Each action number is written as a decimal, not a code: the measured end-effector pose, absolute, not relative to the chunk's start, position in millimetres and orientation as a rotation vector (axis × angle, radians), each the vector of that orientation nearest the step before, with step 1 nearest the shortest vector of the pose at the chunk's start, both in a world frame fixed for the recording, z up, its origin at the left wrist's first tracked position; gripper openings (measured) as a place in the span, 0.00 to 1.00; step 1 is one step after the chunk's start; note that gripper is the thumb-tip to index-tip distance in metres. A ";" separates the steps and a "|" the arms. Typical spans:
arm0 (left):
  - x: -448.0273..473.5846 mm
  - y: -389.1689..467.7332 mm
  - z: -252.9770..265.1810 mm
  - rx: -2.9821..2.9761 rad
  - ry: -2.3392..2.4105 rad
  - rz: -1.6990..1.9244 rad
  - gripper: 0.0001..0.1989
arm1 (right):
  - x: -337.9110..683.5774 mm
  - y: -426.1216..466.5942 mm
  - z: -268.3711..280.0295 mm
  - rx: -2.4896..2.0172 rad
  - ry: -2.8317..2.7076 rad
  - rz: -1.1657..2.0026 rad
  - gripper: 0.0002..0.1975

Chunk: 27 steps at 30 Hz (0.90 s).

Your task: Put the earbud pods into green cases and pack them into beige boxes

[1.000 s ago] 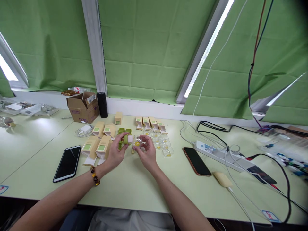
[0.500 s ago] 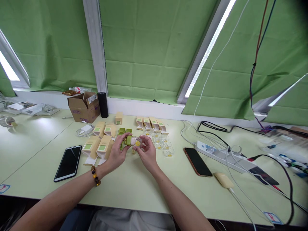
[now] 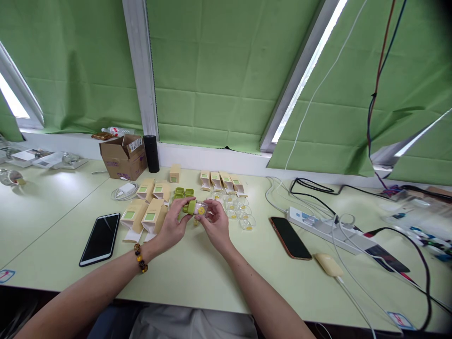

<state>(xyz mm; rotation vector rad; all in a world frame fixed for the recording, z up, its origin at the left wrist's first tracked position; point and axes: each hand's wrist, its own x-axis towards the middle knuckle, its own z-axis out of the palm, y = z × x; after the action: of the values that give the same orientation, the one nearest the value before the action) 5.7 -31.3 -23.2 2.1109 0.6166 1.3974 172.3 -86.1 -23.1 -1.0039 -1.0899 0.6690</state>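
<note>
The left hand (image 3: 173,222) pinched a green cap (image 3: 190,207), the right hand (image 3: 218,225) a clear jar (image 3: 201,209), mouth to cap above the tabletop (image 3: 208,273), presumably to line them up; other jars (image 3: 233,211) sat close by.

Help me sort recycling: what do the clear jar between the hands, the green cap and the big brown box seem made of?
Clear jar: glass or hard plastic, shiny; see-through with highlights.
Green cap: probably plastic, smooth; evenly coloured.
Big brown box: most likely cardboard, matte; stiff folded flaps stand open.
</note>
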 end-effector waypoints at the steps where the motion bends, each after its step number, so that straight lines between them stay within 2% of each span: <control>1: 5.7 -31.4 -23.2 2.116 0.616 1.391 0.21 | 172.2 -85.9 -23.3 -1.001 -1.087 0.675 0.25; 27: 4.5 -29.4 -24.8 2.211 0.551 1.389 0.23 | 170.9 -84.2 -22.0 -0.967 -1.034 0.752 0.25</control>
<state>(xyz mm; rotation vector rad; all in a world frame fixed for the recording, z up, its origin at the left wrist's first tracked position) 4.5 -29.4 -24.8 2.2108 0.5514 1.3886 170.9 -84.2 -22.0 -0.9672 -1.0337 0.7523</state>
